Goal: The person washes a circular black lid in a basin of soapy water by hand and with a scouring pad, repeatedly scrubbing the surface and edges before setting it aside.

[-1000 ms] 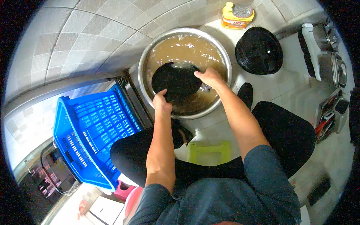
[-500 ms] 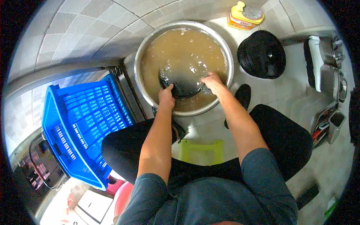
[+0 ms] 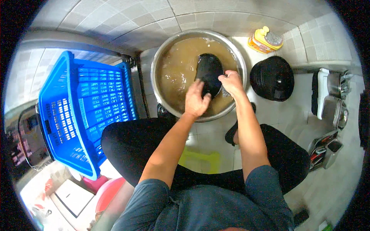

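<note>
A large metal basin (image 3: 157, 90) of cloudy brown water stands before me, and in it a black bowl (image 3: 209, 71) is tilted on its side, partly out of the water. My left hand (image 3: 196, 101) grips the bowl's near end, thumb and fingers apart around it and slightly blurred. In my right hand (image 3: 232, 82), closed at the bowl's right edge, is a grey steel wool scrubber (image 3: 226, 91), mostly covered by the fingers.
Right of the basin sits a stack of black bowls (image 3: 272, 79); behind it stands a yellow bottle (image 3: 263, 41) with another scrubber on it. A blue plastic crate (image 3: 73, 115) is at left, a green stool (image 3: 200, 161) under me. Metal containers (image 3: 333, 109) line the right side.
The bowl has come up from lying low in the water to a tilted position. My left hand has moved right along its near edge; my right hand stays at its right side. The view has shifted.
</note>
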`<state>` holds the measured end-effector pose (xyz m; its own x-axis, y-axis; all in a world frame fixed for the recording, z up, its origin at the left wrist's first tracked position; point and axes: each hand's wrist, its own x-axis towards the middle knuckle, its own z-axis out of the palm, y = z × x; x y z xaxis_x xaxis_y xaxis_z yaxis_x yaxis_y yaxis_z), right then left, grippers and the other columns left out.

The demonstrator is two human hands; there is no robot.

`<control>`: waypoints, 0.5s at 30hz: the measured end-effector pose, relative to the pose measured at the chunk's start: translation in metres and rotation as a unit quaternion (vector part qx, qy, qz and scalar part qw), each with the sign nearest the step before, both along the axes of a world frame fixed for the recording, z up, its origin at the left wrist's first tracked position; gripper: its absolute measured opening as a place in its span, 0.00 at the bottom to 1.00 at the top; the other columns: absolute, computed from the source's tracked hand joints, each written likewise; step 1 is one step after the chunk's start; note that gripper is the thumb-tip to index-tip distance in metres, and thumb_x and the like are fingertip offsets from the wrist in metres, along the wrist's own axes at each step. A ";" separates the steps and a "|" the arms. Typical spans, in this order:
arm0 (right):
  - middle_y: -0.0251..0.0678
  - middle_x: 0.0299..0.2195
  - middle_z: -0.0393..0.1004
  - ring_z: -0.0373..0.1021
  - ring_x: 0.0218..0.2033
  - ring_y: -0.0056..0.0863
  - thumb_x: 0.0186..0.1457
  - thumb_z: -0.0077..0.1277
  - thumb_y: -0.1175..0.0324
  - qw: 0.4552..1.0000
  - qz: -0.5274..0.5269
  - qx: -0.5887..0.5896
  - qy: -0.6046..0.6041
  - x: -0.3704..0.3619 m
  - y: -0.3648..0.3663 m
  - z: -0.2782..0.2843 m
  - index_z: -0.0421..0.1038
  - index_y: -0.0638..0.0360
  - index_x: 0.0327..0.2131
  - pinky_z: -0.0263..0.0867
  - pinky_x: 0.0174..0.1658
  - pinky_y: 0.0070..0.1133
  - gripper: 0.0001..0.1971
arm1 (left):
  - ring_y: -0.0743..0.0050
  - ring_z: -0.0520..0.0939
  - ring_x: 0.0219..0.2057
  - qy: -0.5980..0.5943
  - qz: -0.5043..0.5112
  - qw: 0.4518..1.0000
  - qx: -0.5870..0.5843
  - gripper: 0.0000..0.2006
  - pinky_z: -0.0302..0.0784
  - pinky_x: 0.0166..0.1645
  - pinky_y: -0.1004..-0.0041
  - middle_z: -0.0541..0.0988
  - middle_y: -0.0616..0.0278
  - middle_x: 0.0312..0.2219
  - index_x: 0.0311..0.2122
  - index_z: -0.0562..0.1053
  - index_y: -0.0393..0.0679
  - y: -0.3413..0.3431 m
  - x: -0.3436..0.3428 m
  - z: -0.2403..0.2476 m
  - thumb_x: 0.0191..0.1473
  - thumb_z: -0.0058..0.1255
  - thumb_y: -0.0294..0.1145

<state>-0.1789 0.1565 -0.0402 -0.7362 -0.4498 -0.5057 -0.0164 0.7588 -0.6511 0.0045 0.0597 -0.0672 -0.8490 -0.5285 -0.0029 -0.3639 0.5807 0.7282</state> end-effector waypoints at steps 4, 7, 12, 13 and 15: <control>0.56 0.34 0.78 0.76 0.39 0.49 0.46 0.54 0.58 0.998 0.003 0.019 0.068 -0.013 0.005 0.030 0.77 0.68 0.35 0.70 0.44 0.36 0.20 | 0.39 0.60 0.64 0.031 -0.089 0.995 0.039 0.36 0.55 0.68 0.56 0.59 0.38 0.63 0.61 0.61 0.33 0.035 -0.020 0.039 0.47 0.58 0.36; 0.56 0.32 0.78 0.76 0.37 0.51 0.45 0.54 0.57 0.996 0.027 0.026 0.082 -0.001 -0.010 0.080 0.77 0.67 0.30 0.70 0.44 0.37 0.19 | 0.44 0.66 0.60 0.024 -0.018 1.000 0.005 0.37 0.62 0.65 0.59 0.64 0.43 0.61 0.61 0.61 0.36 0.039 -0.016 0.046 0.44 0.59 0.28; 0.57 0.30 0.78 0.76 0.35 0.52 0.47 0.56 0.47 0.994 0.054 -0.027 0.095 0.008 -0.025 0.103 0.77 0.69 0.29 0.70 0.42 0.37 0.26 | 0.49 0.79 0.49 0.105 0.071 0.992 -0.004 0.27 0.74 0.56 0.62 0.76 0.46 0.50 0.53 0.72 0.39 0.022 -0.014 0.051 0.43 0.55 0.21; 0.56 0.28 0.77 0.77 0.31 0.48 0.48 0.57 0.42 0.997 0.059 -0.047 0.027 0.002 -0.026 0.103 0.77 0.70 0.30 0.69 0.39 0.35 0.31 | 0.49 0.81 0.44 0.134 0.085 0.987 0.004 0.24 0.77 0.52 0.61 0.79 0.45 0.44 0.50 0.74 0.39 0.014 -0.014 0.056 0.43 0.55 0.20; 0.42 0.23 0.76 0.72 0.24 0.30 0.53 0.57 0.47 0.981 -0.029 -0.180 -0.073 -0.009 -0.023 0.063 0.76 0.68 0.28 0.67 0.32 0.29 0.26 | 0.61 0.81 0.25 0.058 0.130 0.989 0.037 0.14 0.77 0.36 0.65 0.83 0.49 0.30 0.41 0.77 0.36 0.000 -0.024 0.061 0.45 0.58 0.21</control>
<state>-0.1876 0.1331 0.0223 -0.6976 -0.5778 -0.4236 0.1330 0.4765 -0.8691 -0.0192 0.0595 -0.0065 -0.6805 -0.7316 0.0405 -0.4052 0.4218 0.8111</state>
